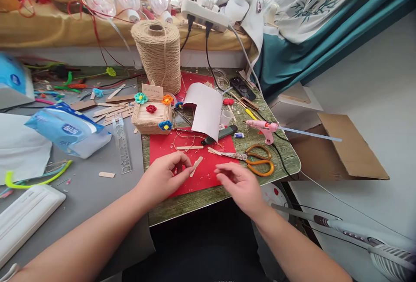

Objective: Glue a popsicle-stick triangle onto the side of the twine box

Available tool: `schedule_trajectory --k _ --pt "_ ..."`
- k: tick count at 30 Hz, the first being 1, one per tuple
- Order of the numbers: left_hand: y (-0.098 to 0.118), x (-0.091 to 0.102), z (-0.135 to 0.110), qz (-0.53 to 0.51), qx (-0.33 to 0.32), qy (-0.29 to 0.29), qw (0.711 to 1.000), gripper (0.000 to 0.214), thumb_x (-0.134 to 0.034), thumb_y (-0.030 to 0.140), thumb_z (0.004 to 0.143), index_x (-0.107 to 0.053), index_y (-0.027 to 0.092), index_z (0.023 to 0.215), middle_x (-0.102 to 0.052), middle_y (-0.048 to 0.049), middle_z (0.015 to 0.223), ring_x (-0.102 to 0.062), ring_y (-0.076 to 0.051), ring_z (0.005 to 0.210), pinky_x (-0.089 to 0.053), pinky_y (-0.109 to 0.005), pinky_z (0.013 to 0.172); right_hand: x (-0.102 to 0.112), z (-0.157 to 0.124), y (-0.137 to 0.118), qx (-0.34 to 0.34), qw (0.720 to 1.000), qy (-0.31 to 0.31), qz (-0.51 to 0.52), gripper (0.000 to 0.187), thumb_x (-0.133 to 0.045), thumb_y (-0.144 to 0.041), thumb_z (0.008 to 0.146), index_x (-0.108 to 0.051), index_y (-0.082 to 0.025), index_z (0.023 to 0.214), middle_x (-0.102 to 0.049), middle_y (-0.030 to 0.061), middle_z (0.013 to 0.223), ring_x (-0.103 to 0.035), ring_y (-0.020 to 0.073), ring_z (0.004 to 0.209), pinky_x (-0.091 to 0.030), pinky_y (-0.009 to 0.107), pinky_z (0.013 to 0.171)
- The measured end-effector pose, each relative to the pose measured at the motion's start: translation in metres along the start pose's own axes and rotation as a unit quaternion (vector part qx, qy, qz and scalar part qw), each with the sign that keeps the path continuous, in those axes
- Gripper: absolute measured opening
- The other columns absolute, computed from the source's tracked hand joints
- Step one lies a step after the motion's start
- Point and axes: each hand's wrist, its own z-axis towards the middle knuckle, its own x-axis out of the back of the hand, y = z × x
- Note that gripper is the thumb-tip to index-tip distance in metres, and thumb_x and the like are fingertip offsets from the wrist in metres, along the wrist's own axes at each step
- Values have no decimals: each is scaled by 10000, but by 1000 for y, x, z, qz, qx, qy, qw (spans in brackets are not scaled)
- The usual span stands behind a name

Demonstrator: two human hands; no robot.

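Observation:
Between the thumb and fingers of my left hand (pixel 170 171) is a short wooden craft stick (pixel 196 165), tilted upward above a red sheet (pixel 208 175). My right hand (pixel 240 183) hovers over the sheet's right side, thumb and fingers apart, with nothing visible in it. Just beyond it lie scissors (pixel 260 160) with orange handles, their blades pointing left. Another craft stick (pixel 190 147) rests on the red sheet. Farther back stands a small twine-wrapped box (pixel 151 119) decorated with colourful flowers. A curled white paper (pixel 208 110) sits beside it.
A pink glue gun (pixel 264 129) with a long glue stick lies at the right edge. Behind the box stands a big twine spool (pixel 157 56). To the left are a blue tissue pack (pixel 69 130), a clear ruler (pixel 122 145) and scattered sticks. A power strip (pixel 206 15) sits on the ledge.

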Motion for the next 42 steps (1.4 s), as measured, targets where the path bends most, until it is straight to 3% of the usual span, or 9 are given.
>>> schedule_trajectory --k 3,6,11,14,17,25,33,38,42 --pt "1 -5 -2 -16 -7 -4 1000 212 -662 428 941 -668 219 906 -700 26 807 -565 -120 682 -441 -244 637 -40 4 -15 -95 979 -63 170 314 -780 -431 875 -742 -231 1114 -761 75 991 -710 203 790 -593 318 605" --pt "2 -7 -3 -4 -20 -15 1000 221 -688 442 927 -684 225 891 -703 35 788 -565 -113 659 -432 -236 608 -53 12 -20 -74 971 -44 221 219 -807 -417 853 -731 -228 934 -732 35 941 -688 176 801 -601 307 677" --pt "-7 -4 -1 95 -148 -35 984 174 -637 379 981 -694 225 921 -714 12 800 -617 -135 710 -464 -257 646 -34 22 -15 5 998 -6 59 139 -688 -373 963 -713 -237 980 -742 44 973 -691 194 901 -572 350 869" --pt "-18 -1 5 188 -275 -60 941 169 -556 281 1024 -710 212 1029 -746 -49 952 -668 -181 869 -515 -317 799 -19 30 -9 40 996 0 -74 110 -675 -326 971 -742 -247 1007 -757 52 1011 -702 216 933 -562 361 873" --pt "-27 0 8 248 -324 -89 909 203 -537 223 1029 -709 207 1136 -743 -86 1128 -679 -204 969 -533 -351 873 -16 35 -5 63 989 -36 -126 108 -671 -301 970 -770 -257 980 -766 46 992 -712 224 948 -569 362 870" --pt "-31 -1 9 275 -324 -124 896 233 -615 132 960 -705 195 1164 -750 -93 1153 -681 -236 1074 -541 -377 965 -36 35 8 69 987 -24 -145 126 -695 -349 957 -759 -241 939 -742 37 877 -655 188 720 -548 333 669" --pt "-31 -1 9 256 -316 -119 906 237 -623 124 950 -717 198 1155 -756 -94 1155 -676 -233 1045 -545 -375 935 -41 40 6 122 976 -34 -177 123 -654 -295 990 -729 -239 911 -690 37 829 -627 201 750 -551 373 712" --pt "-32 0 8 265 -320 -122 901 241 -635 115 933 -717 188 1147 -753 -92 1184 -668 -242 1061 -540 -382 934 -40 37 10 204 951 -61 -223 165 -613 -229 1008 -746 -250 1104 -706 76 976 -652 237 915 -569 423 854" --pt "-34 -1 8 267 -318 -121 902 258 -636 107 927 -715 186 1159 -752 -89 1194 -668 -241 1071 -535 -380 934 -38 35 15 218 936 -85 -263 242 -572 -209 1027 -748 -252 1187 -695 82 972 -639 240 915 -567 420 846"
